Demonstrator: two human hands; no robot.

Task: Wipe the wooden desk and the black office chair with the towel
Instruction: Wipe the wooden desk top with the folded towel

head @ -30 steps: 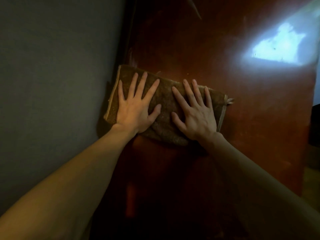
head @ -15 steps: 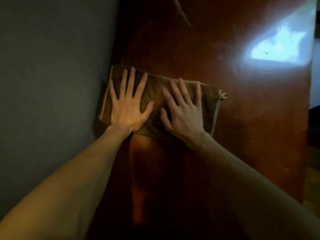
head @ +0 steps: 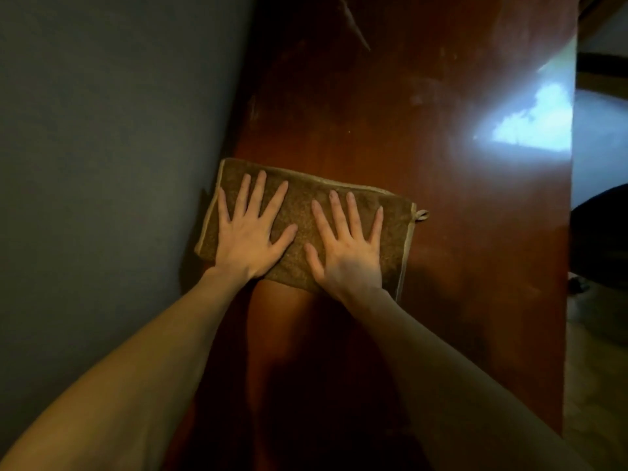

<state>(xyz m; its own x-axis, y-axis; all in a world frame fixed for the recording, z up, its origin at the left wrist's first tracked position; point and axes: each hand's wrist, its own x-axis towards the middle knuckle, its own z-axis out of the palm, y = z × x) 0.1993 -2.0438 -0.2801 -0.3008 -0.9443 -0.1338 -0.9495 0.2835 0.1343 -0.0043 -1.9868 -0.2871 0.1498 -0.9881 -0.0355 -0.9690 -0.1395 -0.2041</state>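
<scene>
A grey wall (head: 102,164) fills the far left, and the reddish wooden worktop (head: 458,266) runs along its foot. My left forearm reaches in from the lower left. My left hand (head: 249,239) lies palm down on the left half of the towel (head: 396,239), fingers straight and spread, thumb out to the right, gripping nothing.

The towel is brown with a pale hem, folded into a long flat rectangle. It lies across the worktop with its left end up against the wall, slightly tilted so its right end sits nearer to me.

Just beside the first hand, my right hand (head: 346,246) rests flat on the towel's right half, fingers likewise straight and fanned, closed on nothing. The two thumbs point towards each other, close but apart.

A small hanging loop (head: 421,215) sticks out from the towel's far right corner onto the bare wood. Further right and farther away, a bright patch of glare (head: 530,124) shines on the worktop near its right edge. Past that edge is a dark rounded shape (head: 601,226); I cannot tell what it is. Pale floor (head: 594,385) shows below it.
</scene>
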